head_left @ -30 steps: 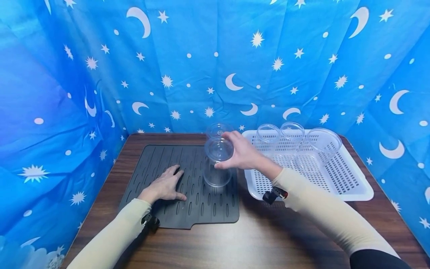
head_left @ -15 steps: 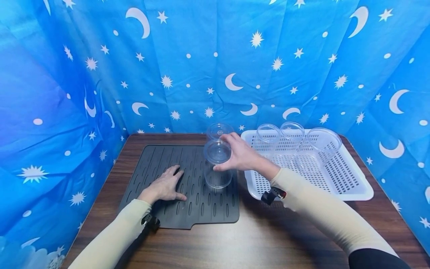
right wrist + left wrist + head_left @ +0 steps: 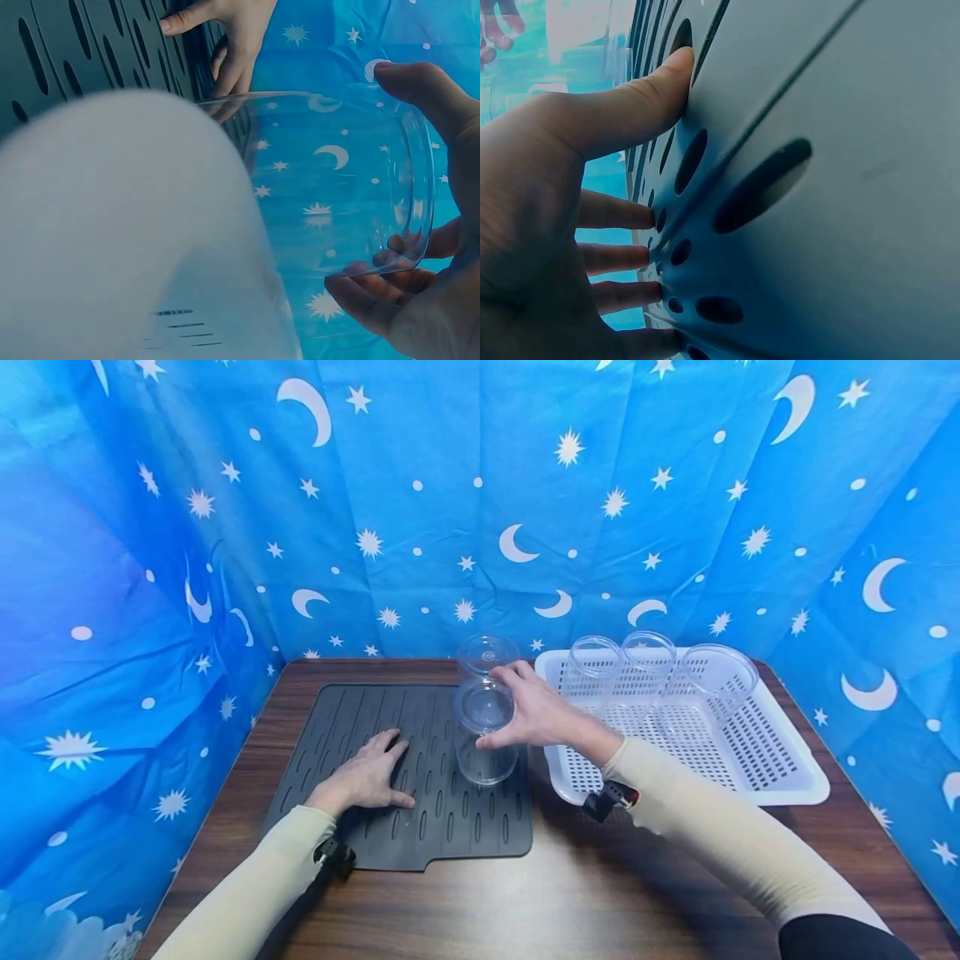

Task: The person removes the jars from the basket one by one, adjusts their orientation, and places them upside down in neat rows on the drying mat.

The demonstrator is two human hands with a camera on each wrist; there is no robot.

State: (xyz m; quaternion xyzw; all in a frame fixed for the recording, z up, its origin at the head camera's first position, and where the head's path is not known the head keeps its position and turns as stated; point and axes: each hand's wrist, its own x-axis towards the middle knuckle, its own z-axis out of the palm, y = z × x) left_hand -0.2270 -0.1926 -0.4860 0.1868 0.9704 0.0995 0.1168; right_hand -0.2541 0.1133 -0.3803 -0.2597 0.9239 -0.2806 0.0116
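Note:
My right hand (image 3: pixel 534 708) grips a clear plastic jar (image 3: pixel 480 760) near its upper end, thumb on the near side and fingers on the far side. The jar stands over the right part of the dark grey ribbed mat (image 3: pixel 442 827); whether its lower rim touches the mat is hard to tell. Just behind it is a second clear jar (image 3: pixel 487 652), partly hidden. In the right wrist view, the fingers curl round the end of the held jar (image 3: pixel 330 180). My left hand (image 3: pixel 366 777) rests on the mat with its fingers spread, the fingertips touching the surface in the left wrist view.
Right of the mat sits a white slotted plastic basket (image 3: pixel 795 777) holding several clear jars (image 3: pixel 720 672). Its blurred white wall (image 3: pixel 112 210) fills much of the right wrist view. A wooden table (image 3: pixel 570 893) lies beneath, with a blue patterned cloth (image 3: pixel 420 527) around it.
My right hand and the held jar have shifted slightly towards me, lowering a little in view. The left hand keeps its place on the mat.

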